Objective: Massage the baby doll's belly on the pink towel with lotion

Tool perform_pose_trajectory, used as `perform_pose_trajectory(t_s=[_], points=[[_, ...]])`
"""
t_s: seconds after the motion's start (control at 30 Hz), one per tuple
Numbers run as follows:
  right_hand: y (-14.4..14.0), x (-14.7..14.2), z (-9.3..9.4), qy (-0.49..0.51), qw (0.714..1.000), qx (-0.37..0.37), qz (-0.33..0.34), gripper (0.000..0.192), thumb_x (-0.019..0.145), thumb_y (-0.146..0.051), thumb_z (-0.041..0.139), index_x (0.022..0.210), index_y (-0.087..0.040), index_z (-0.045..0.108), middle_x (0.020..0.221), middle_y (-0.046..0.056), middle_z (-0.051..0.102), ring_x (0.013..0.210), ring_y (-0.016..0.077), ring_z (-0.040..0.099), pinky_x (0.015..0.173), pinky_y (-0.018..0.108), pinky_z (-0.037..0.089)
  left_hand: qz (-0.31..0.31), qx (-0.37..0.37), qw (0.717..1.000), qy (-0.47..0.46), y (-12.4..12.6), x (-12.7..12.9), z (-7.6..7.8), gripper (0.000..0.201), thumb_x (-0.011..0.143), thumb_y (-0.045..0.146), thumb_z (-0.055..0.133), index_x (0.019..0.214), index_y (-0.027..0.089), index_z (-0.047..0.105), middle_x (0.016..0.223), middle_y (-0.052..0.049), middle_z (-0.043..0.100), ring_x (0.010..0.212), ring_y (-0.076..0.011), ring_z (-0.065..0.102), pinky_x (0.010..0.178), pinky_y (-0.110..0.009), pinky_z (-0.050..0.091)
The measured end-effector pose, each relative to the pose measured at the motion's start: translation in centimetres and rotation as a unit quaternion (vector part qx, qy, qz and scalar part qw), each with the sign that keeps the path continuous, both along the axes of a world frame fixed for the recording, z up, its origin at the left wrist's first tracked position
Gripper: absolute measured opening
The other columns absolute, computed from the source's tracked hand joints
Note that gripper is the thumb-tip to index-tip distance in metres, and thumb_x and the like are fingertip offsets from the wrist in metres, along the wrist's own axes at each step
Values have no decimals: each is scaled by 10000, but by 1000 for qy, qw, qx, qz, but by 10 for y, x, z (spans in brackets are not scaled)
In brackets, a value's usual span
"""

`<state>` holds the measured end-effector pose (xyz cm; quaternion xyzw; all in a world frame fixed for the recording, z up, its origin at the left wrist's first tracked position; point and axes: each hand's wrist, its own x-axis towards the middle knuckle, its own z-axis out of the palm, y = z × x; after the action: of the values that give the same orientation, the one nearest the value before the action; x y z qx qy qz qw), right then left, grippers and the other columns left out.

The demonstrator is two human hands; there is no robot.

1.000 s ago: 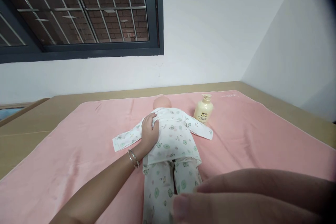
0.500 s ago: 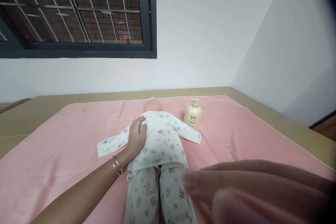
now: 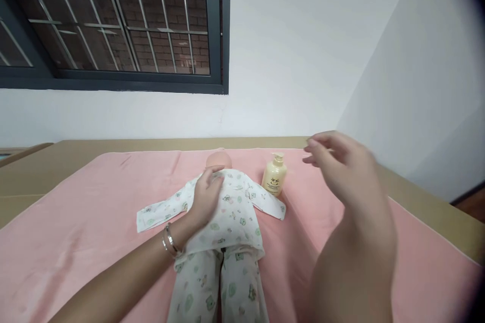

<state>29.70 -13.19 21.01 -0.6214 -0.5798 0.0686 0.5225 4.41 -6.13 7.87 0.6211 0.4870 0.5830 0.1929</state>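
A baby doll point(image 3: 233, 212) in white pajamas with a green print lies face down, its arms spread and its bald head point(image 3: 219, 159) at the far end. My left hand point(image 3: 206, 194), with bracelets at the wrist, rests with fingers extended on the doll's upper back. My right hand point(image 3: 341, 166) is raised in the air to the right of the doll, fingers bent and a gap between thumb and fingers, with nothing in it. Between that hand and the doll's right-side sleeve stands a pale yellow pump bottle point(image 3: 274, 175), touched by neither hand.
A pink sheet point(image 3: 125, 181) with a few creases lies under the doll and the bottle. Its tan surround point(image 3: 91, 145) meets the white wall point(image 3: 288, 60). At upper left is a dark-framed window point(image 3: 217, 25) with metal bars.
My right hand has moved from the near lower right, up and away toward the bottle's side. My left hand has shifted slightly toward the doll's head and stays on its back.
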Motion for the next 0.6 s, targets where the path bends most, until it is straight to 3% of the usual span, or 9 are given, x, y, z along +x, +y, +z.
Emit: perform_pose_trajectory(t_s=[0.1, 0.17, 0.3, 0.37, 0.47, 0.6], points=[[45, 6, -21, -48, 991, -114, 43, 338, 890, -385, 477, 1130, -212, 639, 1102, 83, 680, 1033, 264, 637, 850, 405, 505, -151, -74, 972, -162, 8, 42, 26, 252, 865, 265, 466, 1003, 209, 670, 1153, -68, 682, 1150, -231, 601, 1014, -412, 477], [64, 5, -37, -71, 985, -138, 69, 418, 903, -325, 450, 1248, -138, 592, 1278, 115, 598, 1205, 262, 544, 1019, 408, 420, -226, -173, 918, -276, 21, 68, 40, 318, 907, 264, 378, 1041, 182, 655, 1164, -118, 680, 1132, -233, 624, 1011, -437, 487], [83, -10, -51, -99, 974, -168, 112, 476, 898, -171, 370, 1345, -83, 512, 1400, 113, 491, 1316, 214, 442, 1109, 337, 326, -238, -324, 820, -408, 45, 102, 56, 397, 891, 176, 366, 1246, 132, 537, 1362, -154, 548, 1223, -189, 565, 1036, -331, 470], [87, -17, -53, -130, 967, -183, 123, 495, 889, -131, 349, 1358, -70, 496, 1401, 130, 484, 1309, 223, 451, 1094, 337, 341, -231, -358, 775, -466, 49, 108, 58, 443, 883, 163, 390, 1313, 99, 472, 1423, -159, 484, 1276, -180, 515, 1039, -279, 456], [90, -24, -57, -155, 966, -180, 106, 476, 891, -138, 349, 1324, -68, 534, 1353, 152, 528, 1280, 246, 483, 1065, 349, 369, -268, -387, 719, -512, 47, 105, 56, 452, 919, 259, 386, 1328, 82, 460, 1430, -166, 472, 1294, -206, 494, 996, -274, 485], [93, -25, -61, -163, 969, -168, 83, 462, 888, -135, 327, 1261, -83, 595, 1320, 138, 562, 1267, 239, 494, 1067, 337, 362, -312, -407, 672, -534, 36, 85, 53, 503, 933, 346, 358, 1360, 91, 435, 1425, -186, 469, 1268, -232, 519, 913, -300, 535]])
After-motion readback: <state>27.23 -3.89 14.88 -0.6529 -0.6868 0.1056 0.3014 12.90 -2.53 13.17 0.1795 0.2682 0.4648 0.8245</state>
